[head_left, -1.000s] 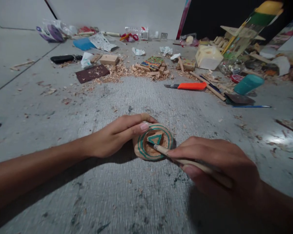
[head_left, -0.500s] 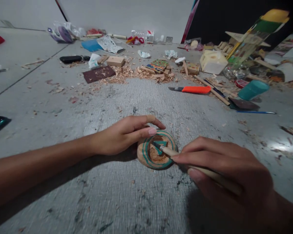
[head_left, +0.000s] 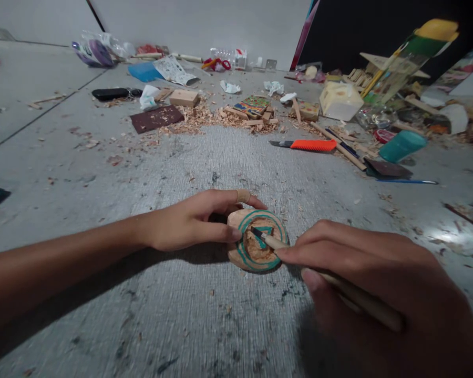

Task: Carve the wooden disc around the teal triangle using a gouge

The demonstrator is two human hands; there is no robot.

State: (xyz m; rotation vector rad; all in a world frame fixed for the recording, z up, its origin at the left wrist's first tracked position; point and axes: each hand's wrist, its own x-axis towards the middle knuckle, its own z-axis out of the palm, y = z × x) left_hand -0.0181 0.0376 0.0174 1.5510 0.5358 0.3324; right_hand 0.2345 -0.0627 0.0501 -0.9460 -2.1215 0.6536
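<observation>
A small round wooden piece (head_left: pixel 260 255) rests on the grey surface, with green rings drawn around a carved hollow and a green triangle inside it. My left hand (head_left: pixel 193 221) grips its left and far edge between thumb and index finger; a tan bandage wraps the index finger. In my right hand (head_left: pixel 366 273) is a carving tool (head_left: pixel 275 243) with a pale wooden handle, held like a pen. Its dark blade tip lies in the hollow by the triangle's upper left corner. The curled fingers of my right hand are partly hidden.
Ahead lies an orange-handled utility knife (head_left: pixel 313 145). Beyond it are wood shavings (head_left: pixel 205 118), dark sandpaper (head_left: pixel 156 119), a wooden block (head_left: pixel 184 97) and a foam-like white block (head_left: pixel 341 101). To the right are a teal cup (head_left: pixel 402 146) and a thin blue brush (head_left: pixel 408 181).
My left thumb has slid from the piece's top rim down to its left side. The piece has shifted slightly right and tilted. The tool tip stays in the hollow.
</observation>
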